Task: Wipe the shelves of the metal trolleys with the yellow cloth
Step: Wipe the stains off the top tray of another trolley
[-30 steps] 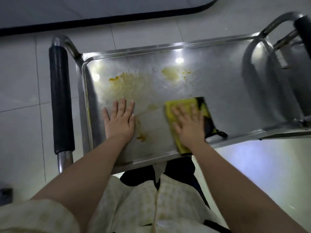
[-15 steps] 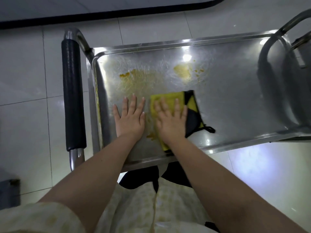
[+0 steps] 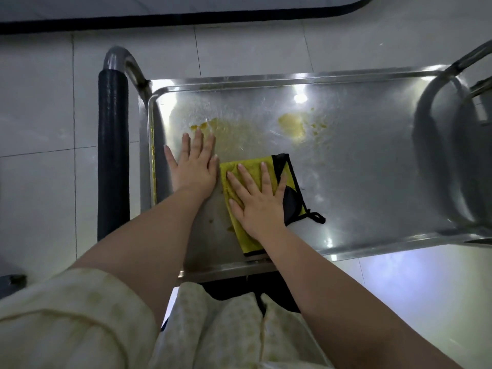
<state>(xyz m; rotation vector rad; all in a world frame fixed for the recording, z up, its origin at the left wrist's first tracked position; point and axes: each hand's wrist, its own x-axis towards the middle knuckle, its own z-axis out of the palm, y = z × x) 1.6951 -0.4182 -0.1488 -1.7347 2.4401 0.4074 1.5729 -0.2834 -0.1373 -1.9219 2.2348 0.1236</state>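
Right hand [image 3: 259, 201] flat, fingers straight, pressing yellow cloth [image 3: 239, 182] onto trolley shelf [image 3: 372, 182], lower centre of frame; left hand [image 3: 195, 163] flat on bare steel beside cloth, grasping nothing; yellow smears [image 3: 291, 123] above.

The floor [image 3: 37, 97] is laid with large, pale grey-white glossy tiles, split by thin dark grout lines [image 3: 74, 107] that run up the left of the frame and across it. Along the top edge lies a flat grey panel [image 3: 159, 5] with a rounded corner at the upper right, edged by a thick black border [image 3: 186, 21]. At the lower right a bluish-white glare [image 3: 426, 272] spreads over the tiles. A small dark object [image 3: 12, 282], too cut off to identify, sits at the lower left edge.
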